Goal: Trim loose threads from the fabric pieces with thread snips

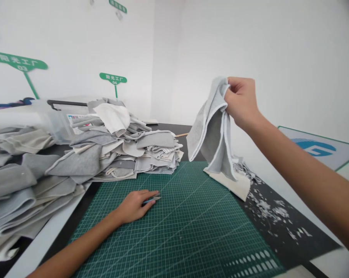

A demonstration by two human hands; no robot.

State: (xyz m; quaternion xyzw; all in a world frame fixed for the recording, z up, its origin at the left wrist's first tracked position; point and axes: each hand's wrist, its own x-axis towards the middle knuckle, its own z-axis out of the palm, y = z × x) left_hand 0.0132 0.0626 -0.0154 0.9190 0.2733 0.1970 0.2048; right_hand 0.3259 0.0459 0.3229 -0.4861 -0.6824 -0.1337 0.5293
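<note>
My right hand (241, 101) is raised above the table's right side, its fingers pinched on the top of a grey fabric piece (213, 133) that hangs down over the green cutting mat (177, 231). Under the hanging cloth a cream fabric piece (238, 186) lies at the mat's right edge. My left hand (135, 205) rests flat on the mat with its fingers closed over small thread snips (153, 199), whose tip pokes out to the right.
A tall heap of grey and white fabric pieces (119, 150) sits at the mat's far left, with more folded grey cloth (21, 189) nearer on the left. Fabric scraps (267, 208) litter the black table to the right. A clear plastic bin (41, 116) stands behind.
</note>
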